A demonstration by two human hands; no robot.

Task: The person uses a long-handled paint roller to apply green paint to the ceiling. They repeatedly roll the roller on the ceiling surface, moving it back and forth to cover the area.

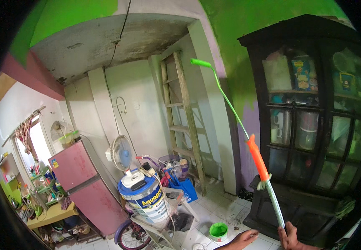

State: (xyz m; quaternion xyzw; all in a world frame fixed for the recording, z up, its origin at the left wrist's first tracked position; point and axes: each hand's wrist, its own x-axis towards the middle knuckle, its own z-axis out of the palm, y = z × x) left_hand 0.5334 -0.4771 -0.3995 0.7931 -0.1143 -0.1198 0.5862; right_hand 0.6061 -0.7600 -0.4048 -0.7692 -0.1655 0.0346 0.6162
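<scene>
My right hand (288, 236), low at the right, is wrapped round a silver pole (275, 204). Tied to the top of the pole is the orange handle (258, 159) of a paint roller (200, 63). Its thin frame slants up and left, and the green roller head is raised in front of the pale wall edge beside the green-painted wall. My left hand (243, 240) is off the pole at the bottom edge, fingers stretched out and nothing seen in them. Just left of it, a small tub of green paint (218, 231) stands on the tiled floor.
A dark glass-fronted cabinet (305, 104) stands close on the right. Behind, a wooden ladder (184, 121) leans on the wall. A fan (122, 154) sits atop a large bucket (147, 200) on a stand, near a bicycle (132, 237) and a pink fridge (91, 187).
</scene>
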